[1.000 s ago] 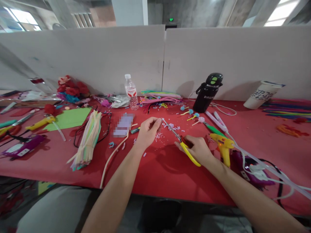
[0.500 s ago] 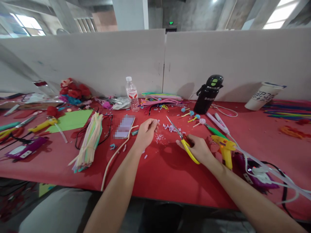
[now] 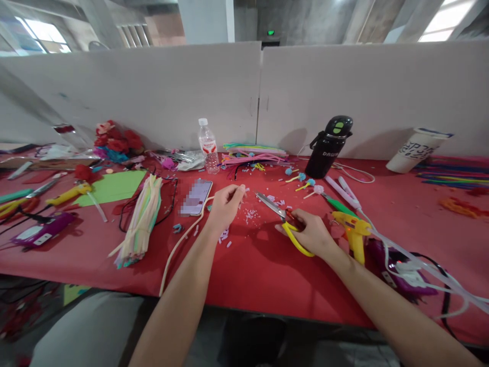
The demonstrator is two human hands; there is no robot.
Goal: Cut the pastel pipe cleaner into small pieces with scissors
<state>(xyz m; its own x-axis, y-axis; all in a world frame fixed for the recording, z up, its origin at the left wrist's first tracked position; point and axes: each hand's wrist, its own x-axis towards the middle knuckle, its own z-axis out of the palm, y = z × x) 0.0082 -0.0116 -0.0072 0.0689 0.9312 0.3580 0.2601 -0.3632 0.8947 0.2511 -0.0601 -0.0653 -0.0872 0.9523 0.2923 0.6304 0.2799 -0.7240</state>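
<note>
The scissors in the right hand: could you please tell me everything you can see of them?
The scissors have slim, silvery, metal-looking blades and handles in yellow and red, which look like plastic. The right hand grips the handles, its fingers hiding part of them. The blades slant away and leftward, their tips near the left hand but apart from it. Small lilac pieces lie beside them on the red table. Whether the blades are fully closed is unclear.

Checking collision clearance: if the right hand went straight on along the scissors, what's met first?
Probably the left hand, at its fingertips, or the small lilac piece there; the scissors in the right hand point nearly at them. Depth is unclear, so they might pass over.
</note>
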